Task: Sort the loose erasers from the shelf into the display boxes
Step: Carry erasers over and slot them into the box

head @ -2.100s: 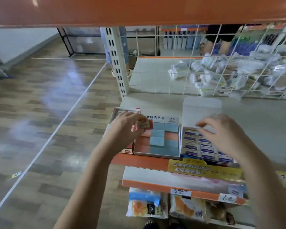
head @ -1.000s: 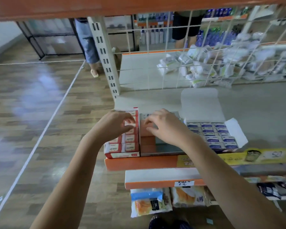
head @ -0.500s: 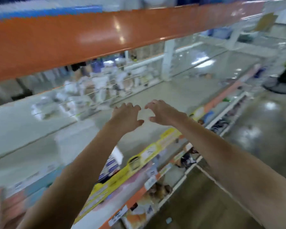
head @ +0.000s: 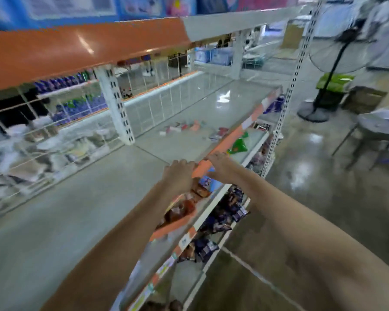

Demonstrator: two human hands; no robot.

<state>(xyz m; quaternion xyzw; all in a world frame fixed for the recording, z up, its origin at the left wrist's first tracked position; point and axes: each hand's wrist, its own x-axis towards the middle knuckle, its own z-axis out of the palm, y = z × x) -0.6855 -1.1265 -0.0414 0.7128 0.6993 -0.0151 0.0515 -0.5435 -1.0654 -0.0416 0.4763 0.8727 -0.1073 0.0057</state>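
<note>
Beyond both hands [head: 180,173], loose erasers [head: 184,127] lie on the shelf [head: 76,209].

Grey shelf [head: 94,212]: broad bare surface between front lip and rear wire grille [head: 61,140]; overhead room is capped by orange upper shelf [head: 54,50]; white slotted upright [head: 117,106] stands mid-rear; loose erasers [head: 184,127] are scattered far along, well apart

I am making out no readable text: the price tags [head: 184,240] along the orange shelf edge [head: 225,149] and the posters [head: 144,5] above that edge are showing only blur.
</note>
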